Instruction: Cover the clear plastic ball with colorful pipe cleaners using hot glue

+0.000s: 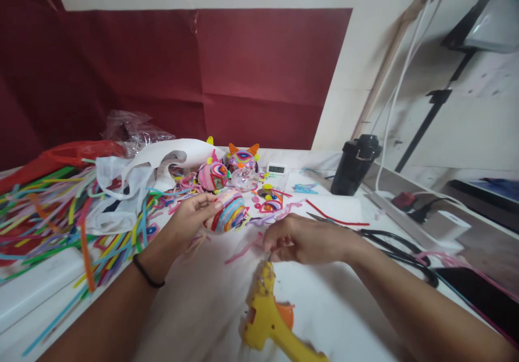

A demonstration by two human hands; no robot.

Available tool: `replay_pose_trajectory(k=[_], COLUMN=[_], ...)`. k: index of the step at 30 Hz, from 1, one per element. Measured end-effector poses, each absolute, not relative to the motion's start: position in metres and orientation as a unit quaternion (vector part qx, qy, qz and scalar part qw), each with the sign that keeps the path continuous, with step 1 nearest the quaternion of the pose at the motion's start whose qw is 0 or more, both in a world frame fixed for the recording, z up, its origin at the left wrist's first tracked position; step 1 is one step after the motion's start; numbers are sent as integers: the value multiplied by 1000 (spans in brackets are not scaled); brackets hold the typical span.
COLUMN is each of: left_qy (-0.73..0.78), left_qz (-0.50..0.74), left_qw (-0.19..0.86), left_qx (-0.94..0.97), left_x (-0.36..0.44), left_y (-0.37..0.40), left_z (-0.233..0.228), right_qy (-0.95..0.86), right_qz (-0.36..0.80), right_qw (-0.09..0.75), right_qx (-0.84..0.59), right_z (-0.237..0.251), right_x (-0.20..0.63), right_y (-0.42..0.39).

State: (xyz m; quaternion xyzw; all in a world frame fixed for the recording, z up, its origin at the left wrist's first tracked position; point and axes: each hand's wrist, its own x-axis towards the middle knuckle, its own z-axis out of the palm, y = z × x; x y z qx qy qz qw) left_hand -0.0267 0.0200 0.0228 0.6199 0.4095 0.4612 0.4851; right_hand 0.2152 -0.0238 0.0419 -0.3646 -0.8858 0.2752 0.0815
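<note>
A: The left hand (190, 216) had its fingers clamped on the striped ball (229, 210); at five o'clock the right hand (302, 240) pinched a pink strip (243, 251).

B: No filled containers, only a black jug (354, 164) at two o'clock.

A: The yellow glue gun (270, 318) lay on the white table (344, 297), with loose strips (52, 210) at nine o'clock and a maroon backdrop (203, 75) behind.

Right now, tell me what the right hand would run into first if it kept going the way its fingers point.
The right hand points left across the white table. It would probably first meet the thin pink strip at its fingertips, then the left hand holding the striped multicoloured ball; depth is unclear.
</note>
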Motion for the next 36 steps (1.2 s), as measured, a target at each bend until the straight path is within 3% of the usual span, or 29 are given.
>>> replay_pose_trajectory(k=[10, 15, 17, 21, 24, 27, 30, 32, 36], left_qy=[385, 381, 387, 403, 379, 375, 392, 400, 395], left_qz=[531, 523, 517, 515, 497, 486, 479, 476, 472], left_qw=[497, 500, 500, 495, 514, 515, 478, 448, 411], left_qx=[569, 575, 577, 572, 587, 598, 623, 642, 673], left_x=[-31, -28, -26, -23, -22, -22, -22, -22, -21], left_y=[32, 26, 21, 18, 19, 18, 16, 15, 15], left_z=[13, 16, 18, 16, 13, 12, 12, 12, 10], right_qy=[-888, -875, -885, -913, -910, -903, -871, -799, -686], right_qz=[125, 112, 70, -129, -146, -70, 154, 299, 458], right_qw=[27, -17, -2, 51, 88, 125, 156, 215, 344], right_qx=[-441, -470, -459, -384, -378, -406, -440, -476, -448], right_z=[44, 28, 11, -32, -53, -51, -27, -5, 24], right_x=[216, 190, 183, 183, 187, 190, 197, 206, 226], right_y=[-31, -73, -87, -98, -98, -98, -102, -105, -103])
